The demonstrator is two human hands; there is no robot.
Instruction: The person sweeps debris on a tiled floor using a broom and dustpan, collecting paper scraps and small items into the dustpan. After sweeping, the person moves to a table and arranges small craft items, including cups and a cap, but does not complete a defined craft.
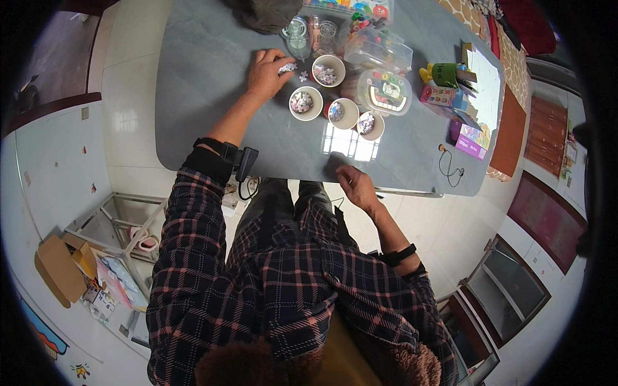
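Several paper cups stand upright on the grey table, each with jigsaw puzzle pieces inside: an upper cup [329,70], a left cup [306,103], a middle cup [343,113] and a lower right cup [371,126]. My left hand [270,72] rests on the table left of the upper cup, its fingers curled around a small heap of puzzle pieces [287,68]. One loose puzzle piece [303,76] lies between that heap and the upper cup. Near the table's front edge is my right hand [356,186], fingers bent, with nothing visible in it.
Behind the cups stand clear plastic containers [379,50], one holding colourful items, and a lidded tub [385,91]. A dark cloth [268,14] lies at the far edge. On the right are a green holder [442,75], a purple puzzle box [471,141] and a thin cable [449,169].
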